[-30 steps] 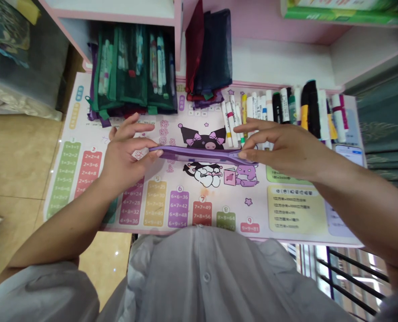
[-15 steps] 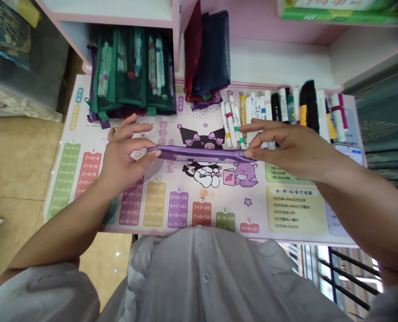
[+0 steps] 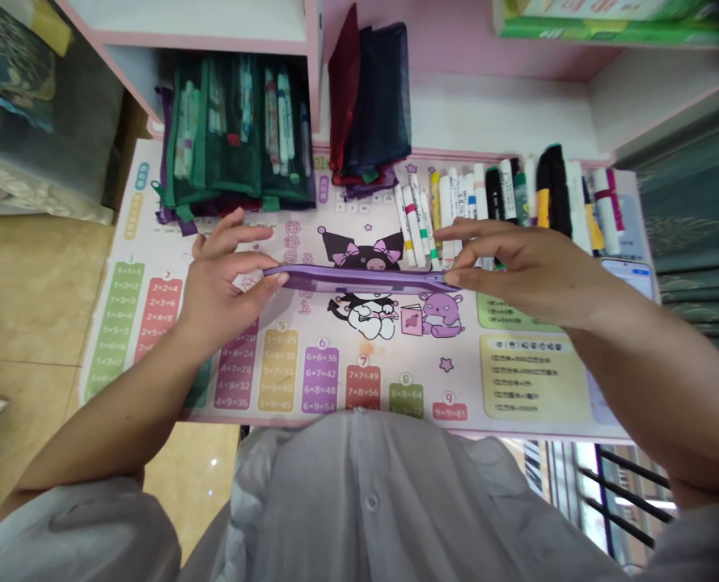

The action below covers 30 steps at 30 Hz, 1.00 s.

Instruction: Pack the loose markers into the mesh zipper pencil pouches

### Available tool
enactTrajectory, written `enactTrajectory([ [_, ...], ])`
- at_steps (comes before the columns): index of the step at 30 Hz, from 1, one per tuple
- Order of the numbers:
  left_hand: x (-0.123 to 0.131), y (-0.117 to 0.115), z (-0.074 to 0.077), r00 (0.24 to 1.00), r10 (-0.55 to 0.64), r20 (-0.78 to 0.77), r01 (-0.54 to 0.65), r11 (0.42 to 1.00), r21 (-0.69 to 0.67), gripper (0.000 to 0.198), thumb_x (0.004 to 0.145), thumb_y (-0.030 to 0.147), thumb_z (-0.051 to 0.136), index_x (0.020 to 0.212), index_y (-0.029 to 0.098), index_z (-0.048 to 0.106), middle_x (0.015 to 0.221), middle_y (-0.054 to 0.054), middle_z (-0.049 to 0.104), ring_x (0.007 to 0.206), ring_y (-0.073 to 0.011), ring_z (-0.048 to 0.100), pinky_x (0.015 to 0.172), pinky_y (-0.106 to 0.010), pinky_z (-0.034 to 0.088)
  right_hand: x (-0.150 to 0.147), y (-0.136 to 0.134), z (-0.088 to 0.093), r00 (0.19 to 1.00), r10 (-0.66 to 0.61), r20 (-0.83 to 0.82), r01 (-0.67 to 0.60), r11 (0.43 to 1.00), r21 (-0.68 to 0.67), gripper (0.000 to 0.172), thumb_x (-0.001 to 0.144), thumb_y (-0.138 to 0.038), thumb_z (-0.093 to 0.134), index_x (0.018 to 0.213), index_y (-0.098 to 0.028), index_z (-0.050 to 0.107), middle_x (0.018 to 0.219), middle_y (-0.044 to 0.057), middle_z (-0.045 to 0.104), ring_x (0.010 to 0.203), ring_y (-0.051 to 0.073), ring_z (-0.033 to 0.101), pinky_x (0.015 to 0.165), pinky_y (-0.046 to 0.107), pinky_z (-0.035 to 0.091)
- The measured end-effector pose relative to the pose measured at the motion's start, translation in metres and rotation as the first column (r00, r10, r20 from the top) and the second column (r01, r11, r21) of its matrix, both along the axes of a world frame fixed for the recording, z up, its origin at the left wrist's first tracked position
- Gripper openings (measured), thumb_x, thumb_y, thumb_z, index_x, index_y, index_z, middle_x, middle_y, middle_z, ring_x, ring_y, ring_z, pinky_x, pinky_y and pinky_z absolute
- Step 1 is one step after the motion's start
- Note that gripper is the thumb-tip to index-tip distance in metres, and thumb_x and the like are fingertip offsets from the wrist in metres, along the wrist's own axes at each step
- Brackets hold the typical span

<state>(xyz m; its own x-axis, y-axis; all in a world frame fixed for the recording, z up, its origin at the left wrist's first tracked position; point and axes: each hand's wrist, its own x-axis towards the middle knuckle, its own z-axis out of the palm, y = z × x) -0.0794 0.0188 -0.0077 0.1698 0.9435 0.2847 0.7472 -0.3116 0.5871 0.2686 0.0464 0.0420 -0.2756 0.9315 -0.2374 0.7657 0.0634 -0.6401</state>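
Note:
A purple zippered pencil pouch (image 3: 359, 279) is stretched level between my hands above the printed desk mat (image 3: 395, 347), its zipper edge facing up. My left hand (image 3: 229, 275) pinches the left end between thumb and index finger, the other fingers spread. At the opposite end, my right hand (image 3: 510, 263) pinches the corner by the zipper pull, which is mostly hidden by the fingertips. The pouch's lower part is seen edge-on, so its contents cannot be made out. Just beyond my right hand lies a row of markers (image 3: 450, 198), partly covered by my fingers.
Green mesh pouches with pens (image 3: 231, 153) are stacked at the back left, partly inside the shelf (image 3: 207, 36). Dark blue and red mesh pouches (image 3: 377, 97) stand at back centre. A phone (image 3: 629, 279) lies by my right forearm. Green books (image 3: 607, 28) sit upper right.
The view has shifted slightly. Both hands keep the same pinch on the pouch, with hardly any movement relative to the desk.

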Motion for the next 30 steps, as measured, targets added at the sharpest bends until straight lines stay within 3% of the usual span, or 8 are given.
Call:
enactTrajectory([
  [19,-0.002,0.002,-0.002,1.0,-0.011,-0.01,0.011,0.999,0.033,0.015,0.081,0.043,0.07,0.078,0.029,0.068,0.118,0.001,0.069,0.135,-0.0305,0.048,0.114,-0.058,0.037,0.01,-0.002,-0.001,1.0,-0.017,-0.022,0.017,1.0,-0.009,0.031,0.075,-0.058,0.067,0.065,-0.028,0.067,0.132,-0.005,0.065,0.132,0.033,0.053,0.116,0.06,0.03],
  [30,-0.005,0.001,-0.005,0.999,0.006,-0.041,-0.005,0.999,0.034,0.014,0.083,0.041,0.069,0.08,0.028,0.069,0.121,0.001,0.067,0.136,-0.0284,0.047,0.116,-0.051,0.036,0.019,-0.002,-0.006,0.999,-0.032,-0.032,0.033,0.999,0.033,0.041,0.075,-0.065,0.065,0.066,-0.025,0.069,0.13,0.002,0.066,0.129,0.035,0.055,0.114,0.063,0.032],
])
